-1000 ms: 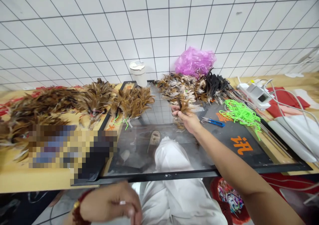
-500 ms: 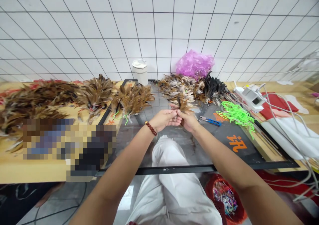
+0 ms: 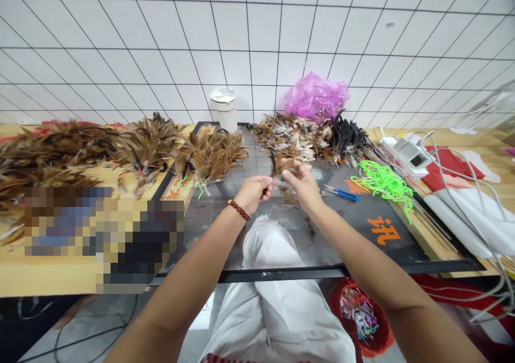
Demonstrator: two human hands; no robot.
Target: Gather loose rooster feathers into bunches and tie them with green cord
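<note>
My left hand (image 3: 254, 192), with a beaded bracelet (image 3: 240, 209) on its wrist, pinches the base of a small dark-brown feather (image 3: 273, 163) that points up. Close beside it, my right hand (image 3: 302, 185) has its thumb and fingers closed around lighter brown feathers (image 3: 285, 164); its fingertips are partly hidden. Both hands are above the dark glossy board (image 3: 281, 234). Behind them lies a pile of mottled brown and white feathers (image 3: 293, 135), with black feathers (image 3: 349, 138) at its right. A bunch of brown feathers (image 3: 217, 156) with green ties lies to the left.
Blue-handled snips (image 3: 341, 193) and bright green cords (image 3: 384, 183) lie at right. A white cup (image 3: 224, 111) and pink plastic bag (image 3: 317, 97) stand by the tiled wall. More brown feathers (image 3: 60, 143) cover the left. Below the edge sits a red bin (image 3: 384, 341) of scraps.
My hands have moved apart from being pressed together. A dark feather now stands in my left fingers, while the lighter feathers are at my right hand. The view has shifted slightly.
</note>
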